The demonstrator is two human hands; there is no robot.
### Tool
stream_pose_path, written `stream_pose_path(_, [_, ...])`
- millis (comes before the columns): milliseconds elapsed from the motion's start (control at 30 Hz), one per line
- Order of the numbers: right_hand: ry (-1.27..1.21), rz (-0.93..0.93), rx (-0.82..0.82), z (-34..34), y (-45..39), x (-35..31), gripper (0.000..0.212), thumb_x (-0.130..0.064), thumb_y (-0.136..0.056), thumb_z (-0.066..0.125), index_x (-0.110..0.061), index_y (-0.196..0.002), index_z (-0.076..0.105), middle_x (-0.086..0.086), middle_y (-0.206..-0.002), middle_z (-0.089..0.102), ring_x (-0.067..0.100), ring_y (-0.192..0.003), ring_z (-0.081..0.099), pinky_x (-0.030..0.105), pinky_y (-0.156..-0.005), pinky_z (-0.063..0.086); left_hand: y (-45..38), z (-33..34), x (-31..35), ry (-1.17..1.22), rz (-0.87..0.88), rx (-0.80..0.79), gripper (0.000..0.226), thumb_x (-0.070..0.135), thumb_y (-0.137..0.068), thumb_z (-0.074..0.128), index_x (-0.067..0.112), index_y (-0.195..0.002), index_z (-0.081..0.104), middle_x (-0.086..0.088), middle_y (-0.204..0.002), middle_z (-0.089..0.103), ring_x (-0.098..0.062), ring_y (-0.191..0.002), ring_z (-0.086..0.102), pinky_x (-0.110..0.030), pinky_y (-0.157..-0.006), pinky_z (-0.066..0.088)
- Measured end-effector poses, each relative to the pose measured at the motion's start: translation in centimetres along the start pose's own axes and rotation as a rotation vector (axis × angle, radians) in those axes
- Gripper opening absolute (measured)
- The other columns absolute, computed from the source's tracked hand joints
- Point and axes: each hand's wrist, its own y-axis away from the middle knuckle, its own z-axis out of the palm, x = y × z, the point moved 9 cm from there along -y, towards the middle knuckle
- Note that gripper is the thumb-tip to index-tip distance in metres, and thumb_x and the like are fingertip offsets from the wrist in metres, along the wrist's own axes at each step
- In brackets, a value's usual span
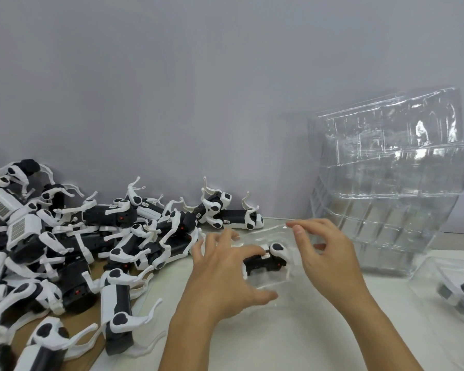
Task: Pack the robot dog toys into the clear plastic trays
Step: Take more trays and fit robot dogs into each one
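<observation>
A black-and-white robot dog toy (265, 261) lies inside a clear plastic tray (263, 232) on the white table, straight in front of me. My left hand (220, 277) is spread over the tray's left side, its straight fingertips pressing on the toy's rear end and its thumb along the tray's near edge. My right hand (330, 258) hovers over the tray's right side with curled fingers, the index tip and thumb pinching the tray's far rim. The toy's left end is hidden under my left fingers.
A big heap of loose robot dog toys (78, 250) covers the left side, partly on brown cardboard (75, 325). A tall leaning stack of empty clear trays (391, 183) stands at the back right. Another tray holding a toy (456, 287) lies at the right edge.
</observation>
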Motion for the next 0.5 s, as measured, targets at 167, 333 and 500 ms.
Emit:
stream_pose_path(167, [-0.09,-0.03,0.102,-0.9,0.0,-0.8,0.027,-0.022,-0.097,0.057,-0.045,-0.096,0.069,-0.017,-0.103,0.063,0.001,-0.102,0.059,0.027,-0.08,0.048,0.2,-3.4,0.9,-0.089,0.049,0.286,0.074,0.077,-0.055,0.066,0.052,-0.123,0.057,0.011,-0.144,0.032,-0.018,-0.135,0.02,-0.049,-0.116,0.01])
stream_pose_path(333, [-0.145,-0.05,0.132,-1.3,0.1,-1.2,0.03,-0.016,-0.098,0.056,-0.042,-0.098,0.071,-0.019,-0.104,0.063,-0.001,-0.104,0.059,0.021,-0.078,0.045,0.2,-3.8,1.0,-0.103,0.058,0.331,0.072,0.072,-0.054,0.072,0.05,-0.122,0.06,0.005,-0.148,0.034,-0.026,-0.138,0.026,-0.05,-0.116,0.012])
stream_pose_path(500, [-0.174,-0.04,0.108,-1.2,0.1,-1.2,0.03,-0.015,-0.099,0.055,-0.04,-0.1,0.071,-0.014,-0.107,0.063,0.003,-0.105,0.059,0.024,-0.08,0.047,0.2,-3.7,0.9,-0.084,0.061,0.346,0.071,0.071,-0.054,0.073,0.051,-0.121,0.06,0.005,-0.149,0.035,-0.027,-0.14,0.026,-0.05,-0.116,0.011])
